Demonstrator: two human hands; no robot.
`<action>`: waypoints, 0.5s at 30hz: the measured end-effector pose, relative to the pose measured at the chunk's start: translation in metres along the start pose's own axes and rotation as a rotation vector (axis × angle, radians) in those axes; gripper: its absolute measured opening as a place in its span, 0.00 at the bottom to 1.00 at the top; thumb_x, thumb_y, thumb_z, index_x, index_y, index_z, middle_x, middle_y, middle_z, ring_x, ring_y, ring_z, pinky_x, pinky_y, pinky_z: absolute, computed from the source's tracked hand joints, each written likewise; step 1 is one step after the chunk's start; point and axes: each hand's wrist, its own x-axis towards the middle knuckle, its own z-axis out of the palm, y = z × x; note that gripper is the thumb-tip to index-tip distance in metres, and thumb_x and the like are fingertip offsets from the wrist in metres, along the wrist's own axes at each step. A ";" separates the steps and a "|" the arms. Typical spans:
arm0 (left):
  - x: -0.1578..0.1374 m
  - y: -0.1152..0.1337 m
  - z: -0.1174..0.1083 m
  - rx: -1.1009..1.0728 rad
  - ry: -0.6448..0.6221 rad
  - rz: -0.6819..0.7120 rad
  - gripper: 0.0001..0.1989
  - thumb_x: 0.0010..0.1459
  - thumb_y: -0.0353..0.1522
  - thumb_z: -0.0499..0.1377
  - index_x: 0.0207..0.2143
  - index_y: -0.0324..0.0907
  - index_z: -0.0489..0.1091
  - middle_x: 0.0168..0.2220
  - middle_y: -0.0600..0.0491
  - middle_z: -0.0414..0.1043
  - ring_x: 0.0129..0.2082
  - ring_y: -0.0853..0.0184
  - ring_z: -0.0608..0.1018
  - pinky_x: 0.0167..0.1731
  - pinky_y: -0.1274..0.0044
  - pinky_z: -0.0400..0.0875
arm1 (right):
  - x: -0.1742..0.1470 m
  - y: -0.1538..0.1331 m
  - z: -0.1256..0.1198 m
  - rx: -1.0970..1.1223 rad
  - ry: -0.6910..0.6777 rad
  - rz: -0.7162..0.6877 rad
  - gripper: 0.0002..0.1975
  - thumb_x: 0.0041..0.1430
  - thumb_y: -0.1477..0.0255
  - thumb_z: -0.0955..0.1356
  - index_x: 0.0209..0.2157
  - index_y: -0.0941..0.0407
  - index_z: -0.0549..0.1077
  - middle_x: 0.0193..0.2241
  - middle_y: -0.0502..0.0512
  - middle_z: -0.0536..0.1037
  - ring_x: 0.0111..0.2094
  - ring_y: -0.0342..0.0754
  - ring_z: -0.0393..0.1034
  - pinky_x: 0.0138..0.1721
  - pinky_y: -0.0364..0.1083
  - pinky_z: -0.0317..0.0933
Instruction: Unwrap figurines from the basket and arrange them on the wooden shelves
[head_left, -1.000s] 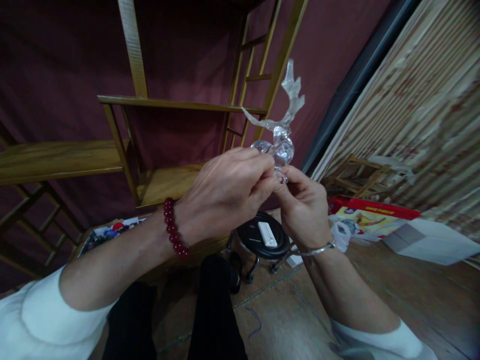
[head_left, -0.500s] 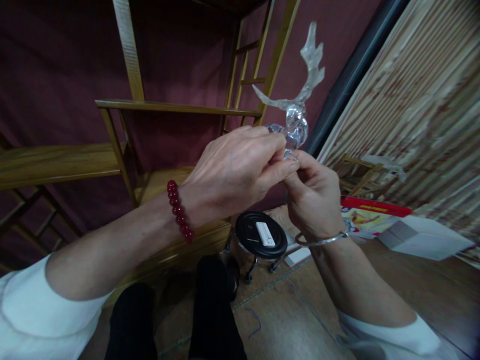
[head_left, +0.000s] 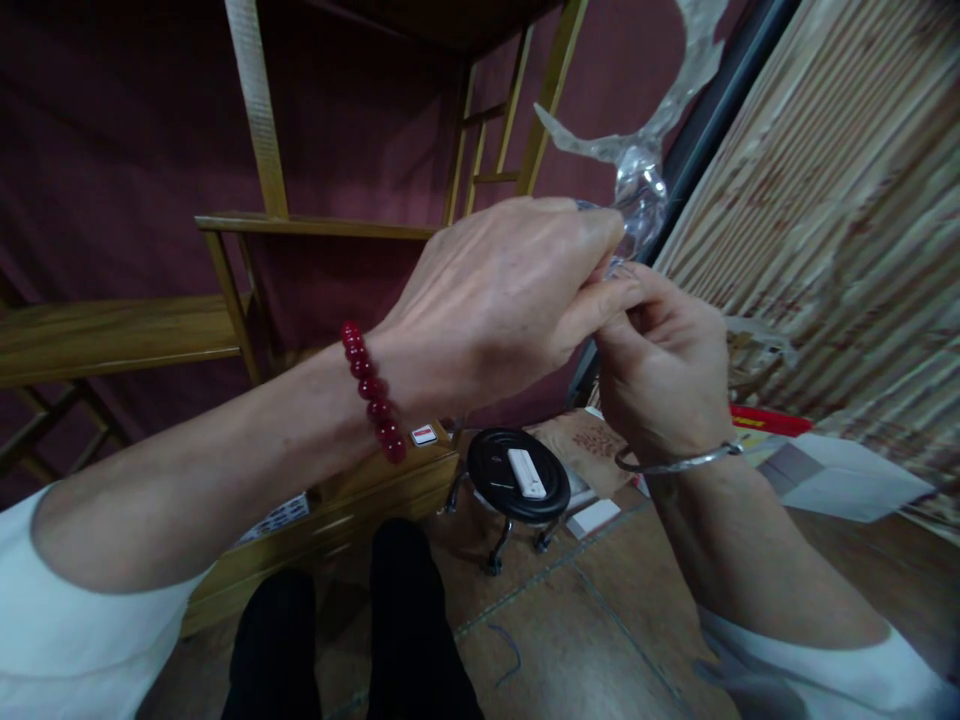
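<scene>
Raised before me is a clear, glass-like deer figurine (head_left: 639, 190) with branching antlers; the top of one antler runs out of the picture. My left hand (head_left: 502, 290), with a red bead bracelet at the wrist, is closed around its body and hides most of it. Pinched fingers of my right hand (head_left: 664, 355) meet the lower part of the figurine, right against my left thumb. What exactly lies between those right fingertips is mostly covered. A thin metal bangle (head_left: 682, 462) circles my right wrist.
A wooden display shelf (head_left: 322, 225) stands ahead and to the left, with a low cabinet (head_left: 390, 490) beneath. A black wheeled stool (head_left: 487, 478) carries a white object (head_left: 528, 472). White boxes lie on the tiled floor (head_left: 570, 640); a striped curtain (head_left: 832, 250) hangs at the right.
Both hands and the deer figurine have moved up, to the right and appear closer, so the antler top has left the picture. The hold looks the same.
</scene>
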 end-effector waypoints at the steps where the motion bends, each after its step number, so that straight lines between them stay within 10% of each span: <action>1: 0.002 0.000 -0.002 0.024 -0.002 0.001 0.23 0.57 0.39 0.38 0.30 0.34 0.68 0.32 0.57 0.69 0.41 0.67 0.73 0.32 0.79 0.66 | 0.002 -0.001 -0.001 -0.008 0.003 -0.011 0.06 0.56 0.71 0.64 0.33 0.58 0.71 0.22 0.48 0.67 0.25 0.38 0.61 0.30 0.42 0.56; 15: 0.029 -0.007 -0.020 0.064 0.088 0.012 0.16 0.52 0.38 0.46 0.28 0.37 0.67 0.33 0.57 0.62 0.49 0.59 0.67 0.45 0.68 0.58 | 0.040 -0.009 -0.004 -0.122 0.037 -0.200 0.09 0.56 0.68 0.63 0.26 0.57 0.70 0.19 0.44 0.64 0.24 0.37 0.63 0.27 0.40 0.57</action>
